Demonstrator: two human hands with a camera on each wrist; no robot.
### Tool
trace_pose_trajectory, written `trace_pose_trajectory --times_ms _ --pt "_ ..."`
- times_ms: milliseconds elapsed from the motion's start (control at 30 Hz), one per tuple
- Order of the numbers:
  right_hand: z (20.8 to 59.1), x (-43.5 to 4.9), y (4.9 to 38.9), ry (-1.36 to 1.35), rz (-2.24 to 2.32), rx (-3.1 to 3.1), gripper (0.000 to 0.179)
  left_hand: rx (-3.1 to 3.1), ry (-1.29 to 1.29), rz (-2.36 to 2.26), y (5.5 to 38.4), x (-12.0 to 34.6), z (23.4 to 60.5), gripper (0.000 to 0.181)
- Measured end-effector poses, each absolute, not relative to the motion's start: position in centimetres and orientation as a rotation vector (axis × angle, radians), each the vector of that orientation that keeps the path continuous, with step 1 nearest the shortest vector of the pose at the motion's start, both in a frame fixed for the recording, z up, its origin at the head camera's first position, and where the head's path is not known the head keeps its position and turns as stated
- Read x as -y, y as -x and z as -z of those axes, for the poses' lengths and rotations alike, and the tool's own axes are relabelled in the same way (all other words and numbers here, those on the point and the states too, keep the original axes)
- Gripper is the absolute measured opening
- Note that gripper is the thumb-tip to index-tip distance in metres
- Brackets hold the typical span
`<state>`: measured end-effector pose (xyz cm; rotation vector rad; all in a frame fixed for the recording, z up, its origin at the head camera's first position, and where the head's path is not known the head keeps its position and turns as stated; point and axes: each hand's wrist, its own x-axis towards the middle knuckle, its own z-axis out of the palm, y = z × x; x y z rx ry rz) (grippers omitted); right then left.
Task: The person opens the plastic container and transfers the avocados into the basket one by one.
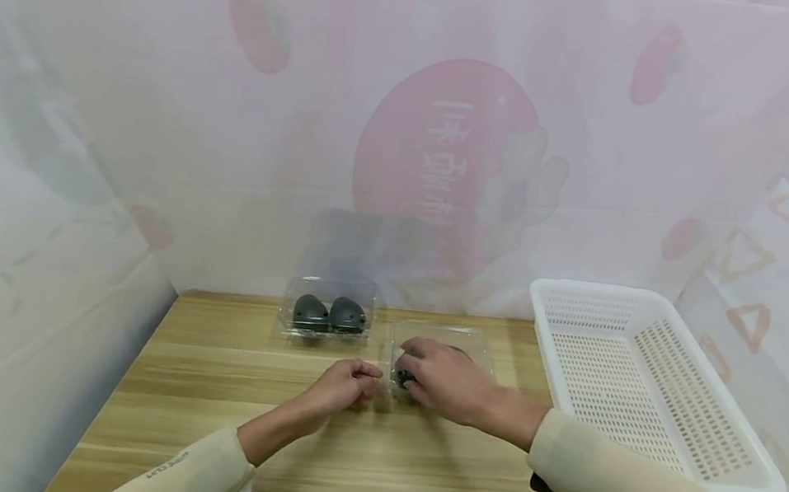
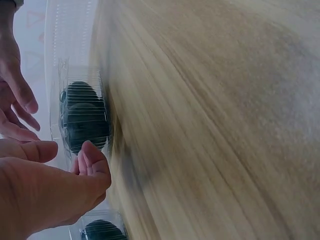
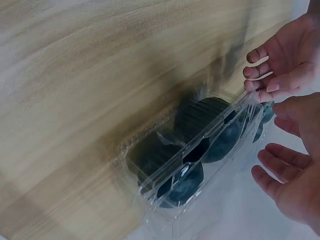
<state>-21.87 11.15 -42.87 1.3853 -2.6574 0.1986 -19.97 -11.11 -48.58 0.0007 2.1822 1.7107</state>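
Two dark green rounded objects (image 3: 215, 132), their kind unclear, lie in a clear plastic clamshell box (image 1: 482, 345). My right hand (image 1: 447, 379) hovers over this box and partly hides it in the head view. Its fingers are bent slightly and spread, apart from the box in the right wrist view. At the box's left end is my left hand (image 1: 343, 387), thumb and fingers apart, the fingertips close to the plastic edge. Whether they touch it, I cannot tell. A similar clear box (image 1: 292, 286) with two dark green objects (image 1: 348, 315) stands farther left, near the wall.
A white perforated plastic basket (image 1: 617, 375) stands at the right of the wooden table (image 1: 365, 467). Behind the boxes rises a pale printed sheet (image 1: 288, 141), with further sheets along both sides.
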Motion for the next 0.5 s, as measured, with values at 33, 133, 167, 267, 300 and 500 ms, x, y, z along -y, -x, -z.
trace_pose_trajectory --times_ms 33,133,167,267,300,500 --pt "42.9 -11.0 21.9 -1.393 -0.200 2.662 0.021 -2.162 -0.004 -1.723 19.9 11.1 48.6 0.030" --pt "43.1 -10.6 21.8 -1.418 -0.211 2.666 0.018 -2.096 -0.030 -1.759 19.9 11.0 48.8 0.029" --pt "43.2 -10.6 21.8 -1.424 -0.215 2.661 0.017 -2.071 -0.048 -1.774 19.9 11.0 48.8 0.028" --pt "43.7 -10.4 21.8 -1.433 -0.216 2.631 0.013 -1.983 -0.088 -1.818 19.9 10.9 49.0 0.026" --pt "43.9 -10.3 21.7 -1.433 -0.215 2.620 0.012 -1.954 -0.092 -1.830 19.9 10.9 49.1 0.026" --pt "44.9 -9.9 21.7 -1.421 -0.175 2.608 0.006 -1.853 -0.043 -1.851 20.0 10.9 49.6 0.025"
